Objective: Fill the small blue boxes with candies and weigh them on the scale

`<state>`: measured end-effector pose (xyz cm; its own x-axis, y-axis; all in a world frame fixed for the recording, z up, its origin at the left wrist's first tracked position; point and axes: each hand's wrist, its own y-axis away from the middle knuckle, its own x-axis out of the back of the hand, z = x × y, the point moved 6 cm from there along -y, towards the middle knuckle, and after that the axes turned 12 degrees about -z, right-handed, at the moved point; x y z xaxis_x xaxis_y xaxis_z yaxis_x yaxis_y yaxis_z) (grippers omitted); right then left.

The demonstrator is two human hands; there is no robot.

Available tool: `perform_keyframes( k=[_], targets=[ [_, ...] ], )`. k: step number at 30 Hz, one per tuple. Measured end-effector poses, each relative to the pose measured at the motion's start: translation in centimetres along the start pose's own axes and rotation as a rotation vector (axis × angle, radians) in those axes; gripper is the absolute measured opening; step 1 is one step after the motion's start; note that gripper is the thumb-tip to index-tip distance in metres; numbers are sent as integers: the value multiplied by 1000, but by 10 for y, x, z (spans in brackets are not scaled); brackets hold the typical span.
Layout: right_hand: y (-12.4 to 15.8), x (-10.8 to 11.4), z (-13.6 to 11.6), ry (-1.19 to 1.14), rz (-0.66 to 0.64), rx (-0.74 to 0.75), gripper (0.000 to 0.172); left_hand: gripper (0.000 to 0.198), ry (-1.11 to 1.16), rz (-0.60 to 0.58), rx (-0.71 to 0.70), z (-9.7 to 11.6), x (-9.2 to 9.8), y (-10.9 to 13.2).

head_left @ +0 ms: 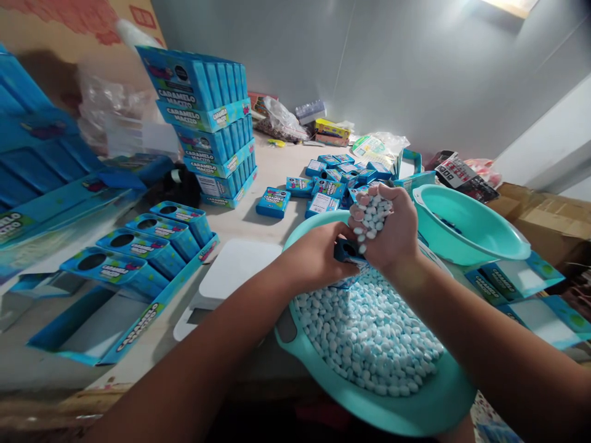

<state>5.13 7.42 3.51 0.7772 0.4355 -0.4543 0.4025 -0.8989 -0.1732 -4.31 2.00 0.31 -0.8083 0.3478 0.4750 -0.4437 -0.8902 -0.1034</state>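
Observation:
My left hand [318, 258] is wrapped round a small blue box [346, 280] with a dark round hole in its top, over a turquoise basin [314, 369]. Pale blue and white candies [369, 332] fill much of that basin. Cupped just above the box's right side, my right hand [399, 227] holds a handful of candies [373, 216]. One candy sits at the hand's lower edge, near the box's hole. The lower part of the box is partly hidden by my left hand.
A white scale [240, 271] stands left of the basin, beside a tray [138, 326] with several holed boxes. Stacked display boxes [207, 123] rise behind. Small blue boxes [325, 194] lie beyond the basin. A second turquoise basin [480, 237] is at the right.

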Motion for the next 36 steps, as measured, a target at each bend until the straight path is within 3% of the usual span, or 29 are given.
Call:
perform_keyframes(
  k=[9,17,23,36],
  targets=[
    [-1,1,0,11,-47,31,17,35,-23,13,-8,2,1,1],
    [2,0,-1,59,-13,3,13,34,-11,20,-22,3,2,3],
    [4,-5,-4,109,-74,24,22,36,-17,21,-33,3,2,3],
    [5,-6,-3,133,-144,99,20,44,-72,18,-50,1,1,2]
  ],
)
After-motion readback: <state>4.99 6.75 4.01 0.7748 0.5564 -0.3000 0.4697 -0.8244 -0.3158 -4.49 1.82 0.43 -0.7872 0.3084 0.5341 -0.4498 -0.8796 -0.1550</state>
